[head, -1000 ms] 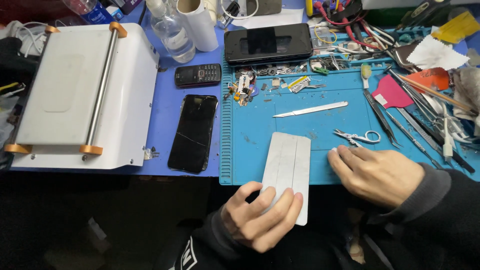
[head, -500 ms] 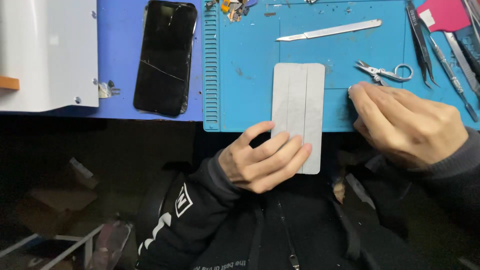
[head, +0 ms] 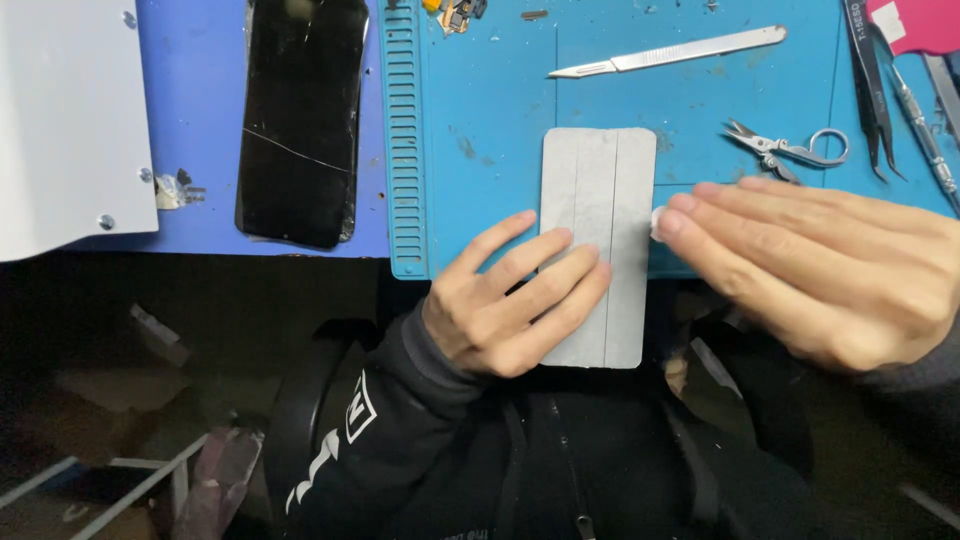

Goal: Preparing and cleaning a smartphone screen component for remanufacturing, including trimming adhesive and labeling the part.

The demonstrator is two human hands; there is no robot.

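A grey rectangular plate [head: 598, 180] with two lengthwise lines lies on the blue work mat [head: 480, 120] and overhangs its near edge. My left hand [head: 510, 305] rests flat on the plate's lower half, fingers spread, holding it down. My right hand [head: 820, 265] reaches in from the right with its fingers stretched out. Its fingertips press a small white wad [head: 658, 218] against the plate's right edge.
A black phone [head: 300, 120] with a cracked face lies left of the mat on the blue table. A white machine [head: 60, 120] fills the far left. A scalpel [head: 680, 52], small scissors [head: 790, 148] and tweezers [head: 872, 80] lie behind my right hand.
The view has tilted down and come closer. My right hand has slid left to the plate's right edge. My left hand stays on the plate.
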